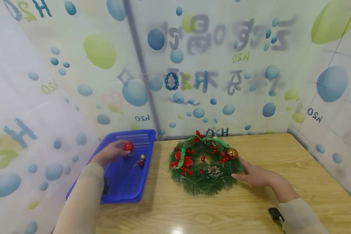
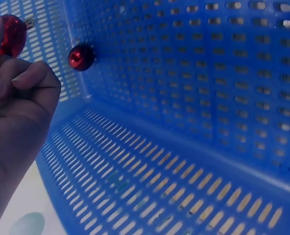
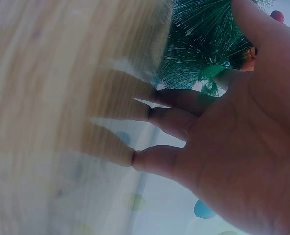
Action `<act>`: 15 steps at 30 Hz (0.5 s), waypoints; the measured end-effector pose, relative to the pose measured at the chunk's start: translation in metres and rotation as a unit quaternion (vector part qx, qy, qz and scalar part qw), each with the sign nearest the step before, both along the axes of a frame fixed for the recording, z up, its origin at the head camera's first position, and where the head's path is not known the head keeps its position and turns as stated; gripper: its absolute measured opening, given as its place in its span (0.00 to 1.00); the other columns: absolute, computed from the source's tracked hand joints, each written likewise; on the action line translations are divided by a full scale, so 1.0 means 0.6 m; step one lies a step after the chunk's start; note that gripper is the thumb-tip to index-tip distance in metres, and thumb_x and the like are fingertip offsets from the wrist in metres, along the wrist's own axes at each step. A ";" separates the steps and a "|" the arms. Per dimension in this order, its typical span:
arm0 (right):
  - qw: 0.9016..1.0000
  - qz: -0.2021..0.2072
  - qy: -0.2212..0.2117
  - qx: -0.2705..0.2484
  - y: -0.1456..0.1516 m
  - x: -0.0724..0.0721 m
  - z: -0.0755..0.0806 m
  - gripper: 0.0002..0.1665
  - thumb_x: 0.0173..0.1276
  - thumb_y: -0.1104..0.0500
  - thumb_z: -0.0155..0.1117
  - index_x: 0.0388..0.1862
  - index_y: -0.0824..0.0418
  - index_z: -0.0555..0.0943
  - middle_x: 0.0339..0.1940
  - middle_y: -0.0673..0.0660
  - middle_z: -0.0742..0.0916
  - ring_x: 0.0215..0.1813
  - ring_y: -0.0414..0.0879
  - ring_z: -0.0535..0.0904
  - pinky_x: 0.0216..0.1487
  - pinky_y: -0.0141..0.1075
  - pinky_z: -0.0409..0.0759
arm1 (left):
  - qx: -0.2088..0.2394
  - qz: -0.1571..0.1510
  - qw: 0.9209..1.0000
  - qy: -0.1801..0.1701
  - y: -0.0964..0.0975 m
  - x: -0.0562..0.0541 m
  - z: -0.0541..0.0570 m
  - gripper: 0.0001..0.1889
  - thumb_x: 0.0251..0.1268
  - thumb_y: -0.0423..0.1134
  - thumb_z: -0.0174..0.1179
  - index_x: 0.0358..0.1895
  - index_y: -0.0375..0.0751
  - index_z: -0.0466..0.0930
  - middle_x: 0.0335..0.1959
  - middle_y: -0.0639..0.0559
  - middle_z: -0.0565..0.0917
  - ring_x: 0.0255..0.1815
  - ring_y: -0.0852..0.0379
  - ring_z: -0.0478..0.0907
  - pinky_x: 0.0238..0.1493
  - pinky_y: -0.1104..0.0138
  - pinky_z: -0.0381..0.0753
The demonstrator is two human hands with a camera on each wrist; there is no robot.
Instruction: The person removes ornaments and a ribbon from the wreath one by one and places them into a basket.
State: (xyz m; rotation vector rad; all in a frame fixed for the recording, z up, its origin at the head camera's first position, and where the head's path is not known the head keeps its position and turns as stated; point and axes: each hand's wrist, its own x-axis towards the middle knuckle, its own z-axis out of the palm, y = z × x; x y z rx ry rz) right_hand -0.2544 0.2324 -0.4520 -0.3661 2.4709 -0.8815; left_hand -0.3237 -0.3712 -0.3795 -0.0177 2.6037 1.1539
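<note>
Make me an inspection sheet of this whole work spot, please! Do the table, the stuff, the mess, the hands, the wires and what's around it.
Surface: wood-grain table.
Job's things: green wreath with red flowers, berries and ribbon; copper-coloured bauble at its right edge; blue basket with small baubles inside.
Clutter: small black object by the right sleeve, perhaps worn.
Left hand: holds a shiny red bauble at the basket.
Right hand: at the wreath's right edge.
Cables: nothing seen.
Surroundings: pale sheeting with blue and green spots.
</note>
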 end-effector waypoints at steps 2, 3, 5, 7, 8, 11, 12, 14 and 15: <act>1.000 -0.001 -0.001 -0.002 0.000 0.001 0.000 0.67 0.78 0.30 0.58 0.88 0.68 0.33 0.86 0.79 0.44 0.83 0.83 0.47 0.76 0.76 0.57 | -0.007 0.010 1.000 -0.008 0.003 -0.003 -0.006 0.34 0.78 0.46 0.64 0.82 0.43 0.65 0.81 0.33 0.66 0.79 0.30 0.67 0.75 0.35 0.71; 1.000 -0.002 -0.002 -0.002 0.000 0.001 0.001 0.67 0.78 0.30 0.58 0.88 0.68 0.33 0.86 0.79 0.44 0.83 0.83 0.47 0.76 0.76 0.56 | -0.014 0.008 1.000 -0.009 0.004 -0.004 -0.010 0.34 0.78 0.47 0.64 0.82 0.43 0.65 0.81 0.32 0.65 0.79 0.30 0.68 0.74 0.35 0.72; 1.000 -0.002 -0.004 -0.003 0.000 0.001 0.002 0.67 0.78 0.30 0.58 0.88 0.68 0.33 0.86 0.79 0.44 0.83 0.83 0.46 0.76 0.77 0.56 | -0.020 0.010 1.000 -0.015 0.007 -0.007 -0.014 0.34 0.77 0.47 0.65 0.81 0.44 0.67 0.82 0.32 0.64 0.78 0.30 0.68 0.73 0.36 0.74; 1.000 -0.002 -0.005 -0.004 0.000 0.001 0.002 0.67 0.78 0.30 0.58 0.88 0.67 0.33 0.86 0.80 0.44 0.83 0.83 0.45 0.76 0.77 0.55 | -0.023 0.008 1.000 -0.018 0.009 -0.008 -0.017 0.34 0.77 0.46 0.65 0.81 0.44 0.67 0.83 0.32 0.63 0.78 0.29 0.68 0.71 0.36 0.76; 1.000 -0.002 -0.006 -0.004 0.000 0.001 0.002 0.67 0.78 0.30 0.58 0.88 0.67 0.33 0.86 0.80 0.44 0.83 0.83 0.45 0.76 0.77 0.55 | -0.025 0.007 1.000 -0.018 0.009 -0.008 -0.018 0.34 0.77 0.46 0.65 0.81 0.44 0.67 0.83 0.31 0.62 0.78 0.29 0.67 0.71 0.36 0.76; 1.000 -0.003 -0.007 -0.004 0.000 0.001 0.003 0.67 0.78 0.30 0.58 0.88 0.67 0.33 0.86 0.80 0.44 0.83 0.83 0.44 0.76 0.77 0.54 | -0.023 0.003 1.000 -0.017 0.013 -0.009 -0.021 0.34 0.77 0.46 0.64 0.81 0.43 0.66 0.83 0.31 0.62 0.78 0.28 0.67 0.70 0.35 0.76; 1.000 -0.003 -0.008 -0.004 0.000 0.001 0.003 0.67 0.78 0.30 0.58 0.88 0.67 0.33 0.86 0.80 0.43 0.83 0.83 0.44 0.76 0.77 0.54 | -0.021 0.005 1.000 -0.016 0.015 -0.010 -0.023 0.34 0.77 0.46 0.64 0.81 0.44 0.67 0.82 0.32 0.63 0.78 0.28 0.68 0.70 0.35 0.76; 1.000 -0.003 -0.008 -0.003 0.000 0.000 0.002 0.67 0.78 0.30 0.58 0.89 0.67 0.33 0.86 0.80 0.43 0.83 0.83 0.44 0.76 0.77 0.54 | -0.022 0.003 1.000 -0.011 0.018 -0.013 -0.026 0.33 0.78 0.47 0.64 0.81 0.44 0.67 0.81 0.32 0.66 0.77 0.29 0.69 0.70 0.36 0.77; 1.000 -0.003 -0.008 -0.002 0.001 0.000 0.001 0.67 0.78 0.29 0.58 0.89 0.67 0.32 0.86 0.80 0.43 0.83 0.83 0.44 0.76 0.77 0.54 | -0.022 0.001 1.000 -0.009 0.020 -0.015 -0.029 0.33 0.78 0.46 0.64 0.81 0.44 0.67 0.81 0.32 0.67 0.76 0.30 0.70 0.68 0.38 0.79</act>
